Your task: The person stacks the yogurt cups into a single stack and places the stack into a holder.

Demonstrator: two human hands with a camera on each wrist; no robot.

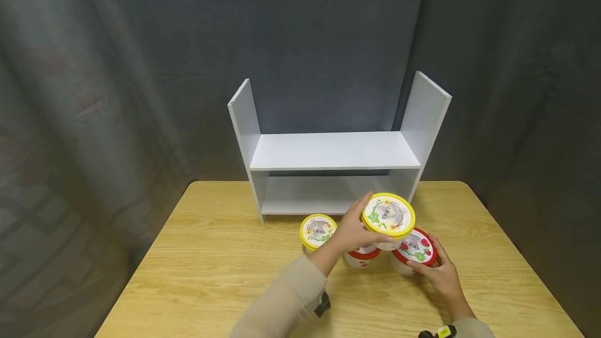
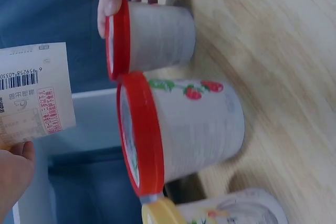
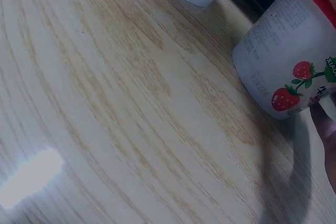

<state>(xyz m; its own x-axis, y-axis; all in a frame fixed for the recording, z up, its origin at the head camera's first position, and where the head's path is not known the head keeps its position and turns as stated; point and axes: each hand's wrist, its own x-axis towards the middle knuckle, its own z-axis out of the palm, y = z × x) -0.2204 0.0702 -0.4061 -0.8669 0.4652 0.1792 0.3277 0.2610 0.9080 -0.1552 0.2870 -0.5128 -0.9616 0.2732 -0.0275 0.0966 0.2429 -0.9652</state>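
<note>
My left hand (image 1: 352,231) grips a white paper tub with a yellow lid (image 1: 388,215), holding it raised over the other tubs. Its barcode label (image 2: 37,93) faces the left wrist camera. Fingers and thumb of my right hand (image 1: 441,274) curl round a red-lidded strawberry tub (image 1: 415,246) at the right, low over the table. Another red-lidded tub (image 1: 361,258) stands between the hands, partly hidden behind my left hand. To its left is a second yellow-lidded tub (image 1: 317,231), partly covered by the left wrist.
Just behind the tubs stands a white two-tier shelf (image 1: 334,151) with tall side panels. All of this is on a light wooden table (image 1: 206,265). Grey curtains (image 1: 328,40) hang behind and at both sides.
</note>
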